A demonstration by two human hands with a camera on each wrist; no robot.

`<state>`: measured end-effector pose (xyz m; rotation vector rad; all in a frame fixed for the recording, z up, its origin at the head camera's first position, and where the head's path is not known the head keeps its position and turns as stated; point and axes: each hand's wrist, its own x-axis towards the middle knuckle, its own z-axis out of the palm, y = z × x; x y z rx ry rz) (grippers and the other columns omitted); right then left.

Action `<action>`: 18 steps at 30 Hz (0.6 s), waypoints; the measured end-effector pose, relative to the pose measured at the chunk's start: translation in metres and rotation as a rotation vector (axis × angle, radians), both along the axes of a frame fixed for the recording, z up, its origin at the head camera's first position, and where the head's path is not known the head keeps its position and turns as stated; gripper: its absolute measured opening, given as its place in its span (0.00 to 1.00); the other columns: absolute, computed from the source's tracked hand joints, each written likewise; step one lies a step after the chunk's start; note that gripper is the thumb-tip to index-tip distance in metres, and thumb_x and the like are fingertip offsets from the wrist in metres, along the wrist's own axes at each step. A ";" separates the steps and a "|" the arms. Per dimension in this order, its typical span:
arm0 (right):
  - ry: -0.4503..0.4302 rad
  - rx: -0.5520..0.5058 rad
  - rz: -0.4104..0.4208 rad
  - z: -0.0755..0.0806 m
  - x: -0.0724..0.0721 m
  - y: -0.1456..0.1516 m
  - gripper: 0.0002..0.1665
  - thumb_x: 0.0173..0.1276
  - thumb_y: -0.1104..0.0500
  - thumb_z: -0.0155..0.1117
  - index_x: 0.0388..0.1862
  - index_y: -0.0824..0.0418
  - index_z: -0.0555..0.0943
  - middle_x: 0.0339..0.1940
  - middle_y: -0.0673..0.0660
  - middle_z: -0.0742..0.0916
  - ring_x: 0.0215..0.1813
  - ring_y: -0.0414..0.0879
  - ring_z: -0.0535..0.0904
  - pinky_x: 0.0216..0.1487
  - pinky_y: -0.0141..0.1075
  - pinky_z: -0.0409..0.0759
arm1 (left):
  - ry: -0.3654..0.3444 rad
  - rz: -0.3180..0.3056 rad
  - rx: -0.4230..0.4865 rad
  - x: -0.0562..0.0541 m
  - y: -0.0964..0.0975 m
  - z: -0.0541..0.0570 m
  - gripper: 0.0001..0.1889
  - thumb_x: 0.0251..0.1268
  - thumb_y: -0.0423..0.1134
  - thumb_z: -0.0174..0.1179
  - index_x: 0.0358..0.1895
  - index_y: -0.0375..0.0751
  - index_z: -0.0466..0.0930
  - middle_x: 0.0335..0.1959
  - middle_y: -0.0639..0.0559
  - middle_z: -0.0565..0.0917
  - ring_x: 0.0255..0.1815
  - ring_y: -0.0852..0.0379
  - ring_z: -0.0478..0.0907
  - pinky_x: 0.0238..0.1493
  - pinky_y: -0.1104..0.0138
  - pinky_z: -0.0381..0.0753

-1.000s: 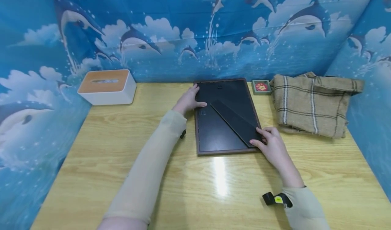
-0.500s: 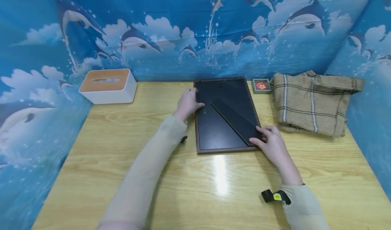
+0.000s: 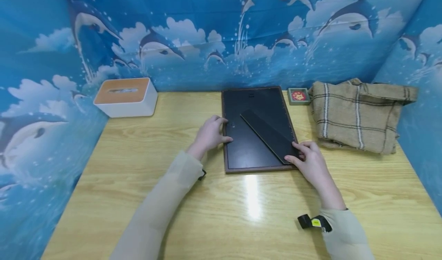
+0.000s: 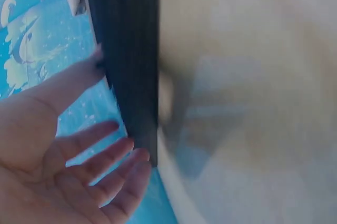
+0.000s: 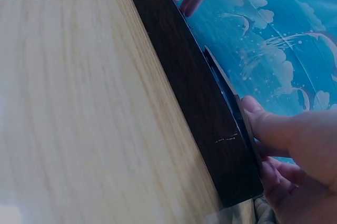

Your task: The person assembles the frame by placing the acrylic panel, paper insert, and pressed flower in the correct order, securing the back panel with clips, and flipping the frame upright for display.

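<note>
Black frame (image 3: 246,152) is laid flat on tabletop (image 3: 145,148), between the hands, long axis pointing away; its diagonal stand leg (image 3: 267,137) is pinched at the near-right end by fingers of the right hand (image 3: 311,163); left edge is just touched by relaxed fingers of the left hand (image 3: 208,134).

White glare streaks the table (image 3: 138,152); the left wrist view blurs.

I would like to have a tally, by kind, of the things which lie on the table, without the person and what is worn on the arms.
Dark frame, counted together with the black strip on it: 1
Tissue box: 1
Small green-rimmed square with red picture: 1
Folded plaid cloth: 1
Total: 4
</note>
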<state>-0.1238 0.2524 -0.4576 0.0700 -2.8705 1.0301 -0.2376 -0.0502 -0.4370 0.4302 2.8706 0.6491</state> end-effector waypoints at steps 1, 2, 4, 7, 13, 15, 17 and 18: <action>-0.006 -0.003 -0.001 0.000 0.000 0.000 0.34 0.61 0.57 0.70 0.62 0.72 0.72 0.50 0.68 0.71 0.42 0.58 0.75 0.44 0.49 0.75 | -0.007 0.013 0.015 0.002 0.000 -0.001 0.40 0.48 0.52 0.73 0.65 0.40 0.69 0.60 0.45 0.72 0.59 0.48 0.70 0.60 0.58 0.71; -0.009 -0.007 -0.002 0.000 0.000 0.000 0.34 0.61 0.57 0.70 0.62 0.73 0.72 0.50 0.68 0.71 0.43 0.58 0.74 0.44 0.49 0.75 | -0.013 0.031 0.036 0.004 0.000 -0.001 0.39 0.49 0.51 0.73 0.65 0.40 0.69 0.60 0.45 0.72 0.60 0.48 0.69 0.61 0.58 0.70; -0.012 -0.008 -0.003 0.001 0.000 0.000 0.34 0.61 0.56 0.70 0.62 0.73 0.72 0.51 0.68 0.71 0.43 0.59 0.74 0.44 0.50 0.75 | -0.028 0.072 0.081 0.006 0.002 -0.003 0.38 0.50 0.49 0.73 0.64 0.39 0.68 0.59 0.45 0.73 0.59 0.48 0.70 0.59 0.58 0.72; -0.013 -0.010 -0.004 0.001 0.001 -0.001 0.34 0.61 0.57 0.70 0.62 0.73 0.72 0.51 0.68 0.71 0.43 0.58 0.74 0.44 0.50 0.75 | -0.037 0.135 0.120 0.010 0.004 -0.004 0.37 0.50 0.48 0.73 0.63 0.39 0.68 0.56 0.46 0.74 0.55 0.50 0.72 0.55 0.59 0.74; -0.018 -0.019 -0.004 0.000 0.001 -0.001 0.34 0.62 0.57 0.70 0.63 0.73 0.71 0.51 0.68 0.70 0.44 0.59 0.74 0.45 0.50 0.75 | -0.046 0.232 0.093 0.020 0.009 -0.007 0.35 0.53 0.50 0.71 0.62 0.40 0.68 0.52 0.49 0.75 0.52 0.52 0.72 0.49 0.59 0.77; -0.015 -0.022 -0.005 0.000 0.001 -0.001 0.34 0.62 0.57 0.69 0.63 0.73 0.71 0.51 0.69 0.70 0.44 0.59 0.74 0.45 0.51 0.75 | -0.044 0.255 0.076 0.024 0.010 -0.008 0.32 0.54 0.51 0.70 0.58 0.41 0.70 0.47 0.51 0.75 0.47 0.53 0.72 0.42 0.61 0.78; -0.018 -0.027 -0.004 0.000 0.001 -0.001 0.34 0.62 0.58 0.69 0.63 0.73 0.71 0.52 0.68 0.70 0.44 0.59 0.74 0.46 0.51 0.75 | -0.029 0.265 0.053 0.027 0.011 -0.008 0.26 0.54 0.52 0.69 0.51 0.42 0.72 0.40 0.51 0.74 0.40 0.54 0.72 0.34 0.63 0.76; -0.019 -0.031 -0.005 0.000 0.001 -0.001 0.34 0.62 0.58 0.69 0.63 0.73 0.71 0.52 0.68 0.70 0.44 0.59 0.74 0.46 0.51 0.75 | -0.018 0.261 0.037 0.029 0.012 -0.008 0.23 0.55 0.51 0.69 0.46 0.42 0.73 0.37 0.52 0.74 0.37 0.55 0.72 0.31 0.64 0.75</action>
